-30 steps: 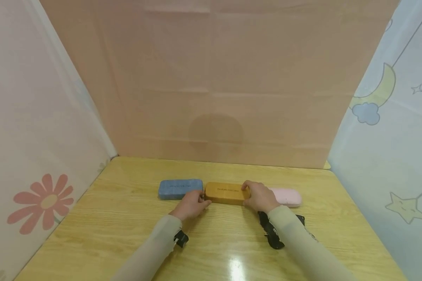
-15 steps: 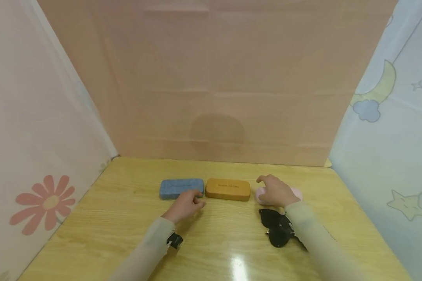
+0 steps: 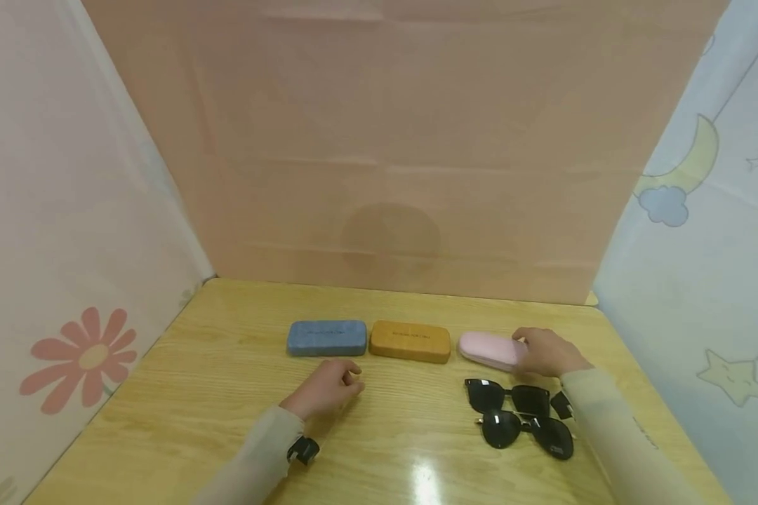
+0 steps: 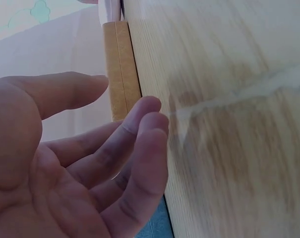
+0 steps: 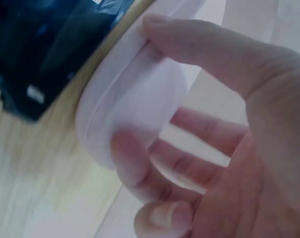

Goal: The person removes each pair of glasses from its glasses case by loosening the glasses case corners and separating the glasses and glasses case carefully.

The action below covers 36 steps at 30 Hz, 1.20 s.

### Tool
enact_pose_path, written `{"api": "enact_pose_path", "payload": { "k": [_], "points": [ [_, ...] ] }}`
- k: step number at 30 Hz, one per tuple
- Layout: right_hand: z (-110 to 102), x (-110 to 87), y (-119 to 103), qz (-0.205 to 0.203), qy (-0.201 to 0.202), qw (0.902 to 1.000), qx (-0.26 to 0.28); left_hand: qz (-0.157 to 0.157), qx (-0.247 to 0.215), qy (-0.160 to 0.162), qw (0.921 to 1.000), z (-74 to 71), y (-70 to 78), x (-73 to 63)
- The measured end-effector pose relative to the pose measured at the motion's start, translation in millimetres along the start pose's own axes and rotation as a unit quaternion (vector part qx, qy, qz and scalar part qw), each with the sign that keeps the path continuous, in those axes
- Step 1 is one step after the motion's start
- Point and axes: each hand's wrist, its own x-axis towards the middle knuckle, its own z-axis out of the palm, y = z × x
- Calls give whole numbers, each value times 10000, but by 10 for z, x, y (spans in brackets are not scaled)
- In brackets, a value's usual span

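Observation:
A pink glasses case (image 3: pixel 488 349) lies to the right of an orange-yellow glasses case (image 3: pixel 410 341) and a blue glasses case (image 3: pixel 327 338). At its right end is my right hand (image 3: pixel 549 353). In the right wrist view, the thumb is on one side of the pink case (image 5: pixel 140 99) and a curled finger on its end. My left hand (image 3: pixel 324 387) stays in front of the blue case, loosely curled and holding nothing. The left wrist view shows its palm (image 4: pixel 55 208) and relaxed fingers, with the orange-yellow case (image 4: pixel 121 69) beyond.
Two pairs of black sunglasses, an upper one (image 3: pixel 488 396) and a lower one (image 3: pixel 502 428), lie in front of the pink case, beside the right sleeve (image 3: pixel 613 421). A brown backdrop (image 3: pixel 385 140) rises behind the wooden table (image 3: pixel 259 305), with patterned cloth on both sides.
My right hand has let go of the orange-yellow case and moved right to the far end of the pink case, which now sits slightly angled. My left hand has drawn back toward me.

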Motion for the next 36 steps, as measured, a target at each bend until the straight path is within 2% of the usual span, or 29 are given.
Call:
{"api": "enact_pose_path", "payload": {
  "k": [4, 8, 14, 17, 22, 26, 31, 36],
  "points": [
    [-22, 6, -9, 271, 135, 9992, -247, -44, 34, -36, 10000, 8, 46, -12],
    [-47, -22, -25, 397, 311, 9984, -270, -64, -37, -152, 9999, 26, 85, -32],
    [-184, -138, -70, 392, 821, 9958, -113, 169, -86, -247, 9995, 50, 95, -2],
    [-234, -215, -185, 233, 1038, 9943, 9, 276, -173, -332, 9989, 66, 96, 18],
    [-195, -304, -529, -304, 1216, 9921, -71, 251, -534, -505, 9970, 105, 96, 29],
    [-86, -326, -789, -668, 1288, 9893, -127, 301, -936, -421, 9943, 137, 133, 59],
    [146, -321, -1056, -1015, 1094, 9887, -124, 408, -1345, -347, 9895, 225, 196, 129],
    [390, -308, -1286, -1224, 868, 9887, -73, 484, -1349, -274, 9893, 316, 174, 184]
  ]
}}
